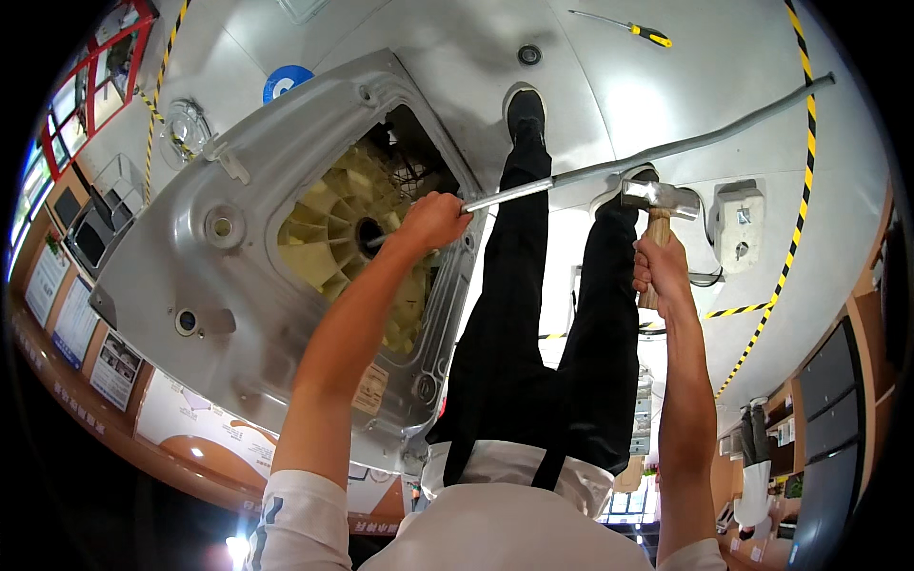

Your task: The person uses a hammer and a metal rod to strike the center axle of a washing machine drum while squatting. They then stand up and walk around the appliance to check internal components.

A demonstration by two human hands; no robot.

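Observation:
My left hand [435,221] is closed around a long metal rod [505,195]. One end of the rod points at the dark hub of a ribbed yellowish tub [328,224]; whether it touches is unclear. Its other side runs right, over my legs, in line with a duller grey, slightly bent length [695,143]. The tub shows through the opening of a grey metal casing [257,171], like a washing machine's back, at my left. My right hand [662,266] grips the wooden handle of a hammer [659,200]. Its steel head is up, below the rod and apart from it.
On the floor ahead lie a yellow-and-black screwdriver [628,29] and a small dark ring [529,55]. A pale block-shaped part [739,226] sits right of the hammer. Yellow-and-black tape [798,209] marks the floor. Another person [755,476] stands far off at lower right.

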